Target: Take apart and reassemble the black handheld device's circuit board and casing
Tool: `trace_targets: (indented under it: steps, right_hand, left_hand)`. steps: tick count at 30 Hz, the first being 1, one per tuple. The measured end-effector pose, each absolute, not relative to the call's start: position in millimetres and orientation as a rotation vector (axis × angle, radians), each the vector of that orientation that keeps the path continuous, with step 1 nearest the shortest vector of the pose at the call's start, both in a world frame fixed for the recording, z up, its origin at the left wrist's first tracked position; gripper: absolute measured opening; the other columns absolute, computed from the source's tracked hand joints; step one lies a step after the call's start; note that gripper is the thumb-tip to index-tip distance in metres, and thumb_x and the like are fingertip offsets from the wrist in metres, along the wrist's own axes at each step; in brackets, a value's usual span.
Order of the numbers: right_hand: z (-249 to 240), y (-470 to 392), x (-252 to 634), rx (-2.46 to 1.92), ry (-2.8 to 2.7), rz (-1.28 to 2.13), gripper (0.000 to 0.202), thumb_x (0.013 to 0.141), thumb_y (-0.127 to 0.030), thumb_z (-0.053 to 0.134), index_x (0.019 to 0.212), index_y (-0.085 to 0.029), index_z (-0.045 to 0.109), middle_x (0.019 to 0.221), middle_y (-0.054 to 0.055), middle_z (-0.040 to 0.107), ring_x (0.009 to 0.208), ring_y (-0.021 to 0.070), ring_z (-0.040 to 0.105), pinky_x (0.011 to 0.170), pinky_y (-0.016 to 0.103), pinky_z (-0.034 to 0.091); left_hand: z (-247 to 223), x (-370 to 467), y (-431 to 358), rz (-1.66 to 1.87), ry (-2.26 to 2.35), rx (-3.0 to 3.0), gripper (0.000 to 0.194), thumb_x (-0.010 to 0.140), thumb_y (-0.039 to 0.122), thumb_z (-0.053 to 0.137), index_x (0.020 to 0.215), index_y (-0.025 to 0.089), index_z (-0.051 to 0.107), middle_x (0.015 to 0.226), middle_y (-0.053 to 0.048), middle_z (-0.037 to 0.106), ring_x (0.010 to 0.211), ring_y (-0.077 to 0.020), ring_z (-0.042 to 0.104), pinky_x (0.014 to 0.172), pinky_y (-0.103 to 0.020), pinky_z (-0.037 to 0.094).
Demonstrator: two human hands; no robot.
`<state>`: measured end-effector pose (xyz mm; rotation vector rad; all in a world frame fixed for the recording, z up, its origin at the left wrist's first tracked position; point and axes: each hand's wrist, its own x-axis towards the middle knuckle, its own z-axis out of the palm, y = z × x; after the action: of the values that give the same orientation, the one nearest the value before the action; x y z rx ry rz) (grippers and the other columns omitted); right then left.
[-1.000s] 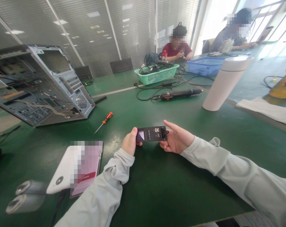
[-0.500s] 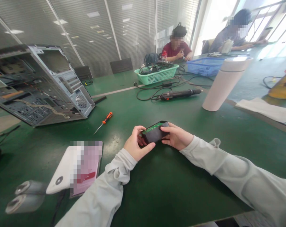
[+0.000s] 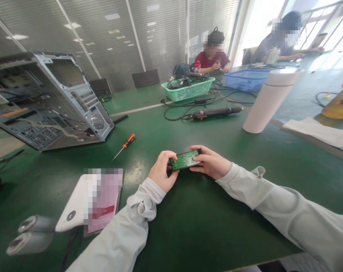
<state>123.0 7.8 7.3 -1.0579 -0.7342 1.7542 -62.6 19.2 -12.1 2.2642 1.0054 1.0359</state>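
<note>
A small black device with a green circuit board (image 3: 185, 160) is held above the green table (image 3: 205, 230), its board side facing up toward me. My left hand (image 3: 163, 172) grips its left end, fingertips on the top edge and thumb below. Around the right end is my right hand (image 3: 212, 162), with the thumb on the board and fingers along the edges. An orange-handled screwdriver (image 3: 129, 141) lies on the table beyond my left hand. Farther back rests a black electric screwdriver (image 3: 215, 113) with a cable.
An open computer case (image 3: 66, 102) stands at the left. Nearer are a white object (image 3: 77, 206), a pink packet (image 3: 106, 211) and two rolls (image 3: 32, 241). Behind are a green basket (image 3: 188, 90), a blue basket (image 3: 245, 80), a pink tumbler (image 3: 269, 100) and two people.
The device has been tilted in my hands, so the circuit board now faces me where the black casing side was. My fingers have shifted slightly along its edges.
</note>
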Motion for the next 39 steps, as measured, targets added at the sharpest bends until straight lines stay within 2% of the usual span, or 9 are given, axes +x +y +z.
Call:
trace_targets:
  steps: [5, 9, 12, 17, 21, 28, 39]
  right_hand:
    - [5, 9, 124, -1.027, -0.737, 1.741, 0.047, 0.051, -0.011, 0.059, 0.094, -0.022, 0.039, 0.087, -0.003, 0.047, 0.074, 0.0113, 0.056, 0.061, 0.023, 0.053]
    - [-1, 9, 126, -0.939, -0.804, 1.745, 0.049, 0.047, -0.011, 0.059, 0.090, -0.021, 0.037, 0.097, -0.003, 0.048, 0.076, 0.0105, 0.053, 0.061, 0.021, 0.052]
    - [-2, 9, 125, -0.913, -0.826, 1.730, 0.049, 0.045, -0.011, 0.058, 0.088, -0.020, 0.036, 0.104, -0.002, 0.048, 0.077, 0.0109, 0.052, 0.059, 0.021, 0.051]
    - [2, 8, 123, -0.953, -0.773, 1.722, 0.048, 0.043, -0.011, 0.056, 0.087, -0.020, 0.040, 0.096, -0.003, 0.048, 0.074, 0.0111, 0.051, 0.056, 0.021, 0.052]
    - [10, 7, 121, -1.085, -0.684, 1.694, 0.048, 0.051, -0.011, 0.052, 0.097, -0.021, 0.045, 0.082, -0.002, 0.048, 0.070, 0.0112, 0.053, 0.057, 0.021, 0.053]
    - [14, 7, 120, -1.137, -0.647, 1.664, 0.035, 0.065, -0.013, 0.049, 0.099, -0.020, 0.046, 0.077, 0.001, 0.051, 0.063, 0.0110, 0.053, 0.049, 0.018, 0.051]
    - [15, 7, 122, -1.185, -0.656, 1.608, 0.022, 0.075, -0.013, 0.052, 0.095, -0.017, 0.044, 0.075, 0.001, 0.052, 0.059, 0.0102, 0.053, 0.047, 0.019, 0.051]
  left_hand:
    - [-14, -62, 19, 1.027, 1.012, 2.173, 0.041, 0.065, 0.006, 0.055, 0.099, 0.023, 0.037, 0.111, -0.007, 0.048, 0.104, -0.0193, 0.051, 0.073, -0.030, 0.049]
    - [-16, -62, 19, 1.014, 1.027, 2.108, 0.053, 0.062, 0.012, 0.061, 0.107, 0.023, 0.035, 0.111, -0.007, 0.048, 0.103, -0.0207, 0.054, 0.075, -0.032, 0.049]
    - [-15, -62, 19, 0.980, 1.062, 2.134, 0.055, 0.061, 0.015, 0.064, 0.107, 0.022, 0.037, 0.111, -0.008, 0.049, 0.100, -0.0209, 0.055, 0.078, -0.034, 0.049]
    - [-14, -62, 18, 0.953, 1.086, 2.166, 0.053, 0.062, 0.020, 0.066, 0.106, 0.021, 0.038, 0.111, -0.008, 0.049, 0.100, -0.0219, 0.054, 0.079, -0.036, 0.048]
    - [-11, -62, 16, 0.948, 1.065, 2.117, 0.046, 0.067, 0.027, 0.065, 0.107, 0.021, 0.042, 0.107, -0.008, 0.052, 0.098, -0.0208, 0.055, 0.078, -0.034, 0.048]
    - [-3, -63, 15, 0.965, 1.089, 2.061, 0.038, 0.080, 0.032, 0.052, 0.115, 0.020, 0.046, 0.113, -0.008, 0.056, 0.098, -0.0189, 0.057, 0.079, -0.030, 0.048]
    - [-6, -63, 22, 1.120, 1.174, 2.001, 0.028, 0.071, 0.035, 0.062, 0.093, 0.018, 0.058, 0.101, -0.008, 0.061, 0.089, -0.0185, 0.060, 0.072, -0.030, 0.052]
